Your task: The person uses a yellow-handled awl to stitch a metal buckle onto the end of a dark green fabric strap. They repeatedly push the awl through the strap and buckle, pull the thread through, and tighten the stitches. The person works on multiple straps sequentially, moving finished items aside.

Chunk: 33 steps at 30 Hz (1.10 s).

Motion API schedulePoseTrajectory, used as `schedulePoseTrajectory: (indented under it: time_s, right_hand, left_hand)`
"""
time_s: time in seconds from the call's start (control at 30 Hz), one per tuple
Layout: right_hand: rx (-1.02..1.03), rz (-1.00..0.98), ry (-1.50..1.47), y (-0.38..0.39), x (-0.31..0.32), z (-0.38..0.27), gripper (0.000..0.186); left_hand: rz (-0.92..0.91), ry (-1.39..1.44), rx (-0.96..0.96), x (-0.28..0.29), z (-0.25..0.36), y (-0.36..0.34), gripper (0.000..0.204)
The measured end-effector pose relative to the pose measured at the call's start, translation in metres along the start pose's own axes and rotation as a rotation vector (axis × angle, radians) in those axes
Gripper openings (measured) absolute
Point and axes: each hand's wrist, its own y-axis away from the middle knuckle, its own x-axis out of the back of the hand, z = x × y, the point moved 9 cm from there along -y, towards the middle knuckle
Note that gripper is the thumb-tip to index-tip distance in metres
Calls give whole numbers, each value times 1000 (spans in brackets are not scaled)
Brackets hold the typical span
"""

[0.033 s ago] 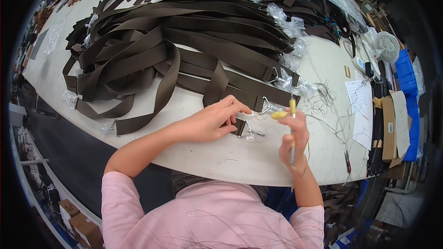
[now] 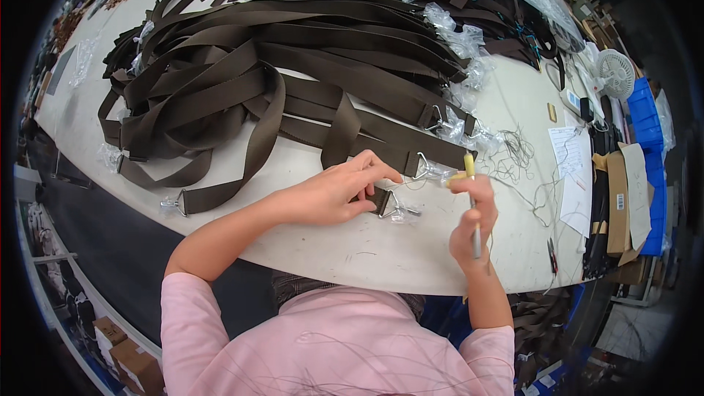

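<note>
My left hand (image 2: 345, 192) lies over the end of a dark brown webbing strap (image 2: 382, 200), its thumb and fingers around it and the index finger stretched right. A triangular metal ring (image 2: 391, 204) with clear plastic wrap sticks out from that end. My right hand (image 2: 475, 209), to the right, is closed round a slim pen-like tool (image 2: 477, 238), yellowish at the top and silver below. A yellow cover shows at its index fingertip. Thin thread runs between the hands. Just above, another strap end (image 2: 418, 163) carries a similar metal ring (image 2: 422, 167).
A large heap of brown straps (image 2: 220, 81) covers the table's left and middle. Loose threads (image 2: 513, 158) lie at right, near papers (image 2: 576, 176), small snips (image 2: 553, 255) and a white fan (image 2: 616, 73). More straps with blue rings (image 2: 513, 26) lie at the back.
My right hand has moved slightly right and down with the tool, away from my left hand. My left hand and the straps stay nearly where they were.
</note>
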Motion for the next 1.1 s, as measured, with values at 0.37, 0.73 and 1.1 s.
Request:
schedulePoseTrajectory:
  time_s: [0.37, 0.73, 1.1]
  right_hand:
    - [-743, -152, -588, 28, -69, 37, 53]
    - [-708, -167, -394, 29, -74, 42, 56]
    - [-668, -241, -343, 23, -79, 31, 54]
  left_hand:
    - [-64, -21, -57, -3, -12, -2, 10]
    - [10, -35, -102, 4, -14, 1, 7]
    - [28, -19, -132, 4, -14, 1, 7]
